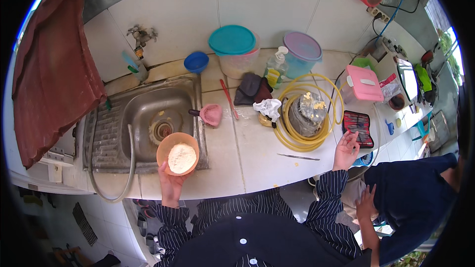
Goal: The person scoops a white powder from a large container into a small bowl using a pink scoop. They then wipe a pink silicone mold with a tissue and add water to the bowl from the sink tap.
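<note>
My left hand (171,186) grips an orange bowl (162,154) from below at the counter's front edge, beside the sink. Pale, cream-white powder (182,158) lies heaped in it. My right hand (346,152) is raised at the right, fingers loosely curled and apart, with nothing visible in it. Close to its fingertips lies an unfolded black case (358,127) with red trim and several slim tools. A thin metal hand tool (299,157) rests left of that hand. Near the sink's right rim sits a pink dental impression (211,114) with a dark handle.
Behind the bowl is a steel sink (197,133) with a grey hose (132,163). A coiled yellow hose (316,144) surrounds a grey bag. Lidded tubs (236,62), a soap bottle (275,72) and a pink box (363,84) stand further back. Another person (413,183) is at the right.
</note>
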### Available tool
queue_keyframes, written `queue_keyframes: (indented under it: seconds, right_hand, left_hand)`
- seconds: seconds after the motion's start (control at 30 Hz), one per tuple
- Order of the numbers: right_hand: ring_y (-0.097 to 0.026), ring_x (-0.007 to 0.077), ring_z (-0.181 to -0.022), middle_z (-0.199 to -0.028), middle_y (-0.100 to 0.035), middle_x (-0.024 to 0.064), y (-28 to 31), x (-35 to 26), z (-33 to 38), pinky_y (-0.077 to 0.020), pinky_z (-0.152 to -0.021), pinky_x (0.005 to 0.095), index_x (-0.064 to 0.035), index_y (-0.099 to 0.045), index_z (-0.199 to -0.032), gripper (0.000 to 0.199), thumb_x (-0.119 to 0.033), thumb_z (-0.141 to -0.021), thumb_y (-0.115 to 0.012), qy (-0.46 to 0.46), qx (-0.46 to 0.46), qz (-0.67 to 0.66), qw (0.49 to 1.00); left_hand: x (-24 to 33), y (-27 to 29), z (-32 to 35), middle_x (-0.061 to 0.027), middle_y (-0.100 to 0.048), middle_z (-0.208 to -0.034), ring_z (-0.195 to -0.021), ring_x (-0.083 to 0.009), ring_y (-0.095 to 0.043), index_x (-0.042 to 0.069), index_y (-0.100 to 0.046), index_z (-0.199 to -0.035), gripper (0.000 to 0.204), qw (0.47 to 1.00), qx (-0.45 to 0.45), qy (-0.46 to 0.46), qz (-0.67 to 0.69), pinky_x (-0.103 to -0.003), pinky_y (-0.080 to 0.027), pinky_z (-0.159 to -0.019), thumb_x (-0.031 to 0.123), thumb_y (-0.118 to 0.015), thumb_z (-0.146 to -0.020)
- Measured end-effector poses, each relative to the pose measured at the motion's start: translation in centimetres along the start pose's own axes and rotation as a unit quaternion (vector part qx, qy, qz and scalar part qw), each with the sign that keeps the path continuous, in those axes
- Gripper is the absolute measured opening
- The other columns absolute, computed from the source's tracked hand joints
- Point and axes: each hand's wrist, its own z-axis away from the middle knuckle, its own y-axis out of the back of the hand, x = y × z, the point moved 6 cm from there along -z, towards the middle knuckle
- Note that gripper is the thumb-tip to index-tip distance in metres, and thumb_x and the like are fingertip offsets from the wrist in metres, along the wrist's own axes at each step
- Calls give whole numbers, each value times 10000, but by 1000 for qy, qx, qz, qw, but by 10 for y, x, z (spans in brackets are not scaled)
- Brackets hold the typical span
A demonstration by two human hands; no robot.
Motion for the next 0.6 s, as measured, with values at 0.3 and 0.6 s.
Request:
queue_keyframes:
  seconds: [0.3,0.6]
  right_hand:
    - [-327,273,-1376,-1464,-349,185,-47,78,19,-248,-1150,434,-32,-374,-1411,507,-318,-996,-425,-1,149,155,977]
    - [-545,226,-1200,-1072,-684,79,-112,247,40,-318,-1123,408,-63,-320,-1449,526,-347,-1011,-386,-354,-47,3,934]
  left_hand:
    - [9,4,8,-153,-480,-1357,-1167,-298,-559,62,-330,-1409,672,1000,11,-28,2,-457,-513,-944,520,-415,-925]
    - [28,50,31,-148,-489,-1349,-1172,-294,-559,60,-317,-1417,681,994,85,-59,30,-450,-513,-941,517,-423,-922]
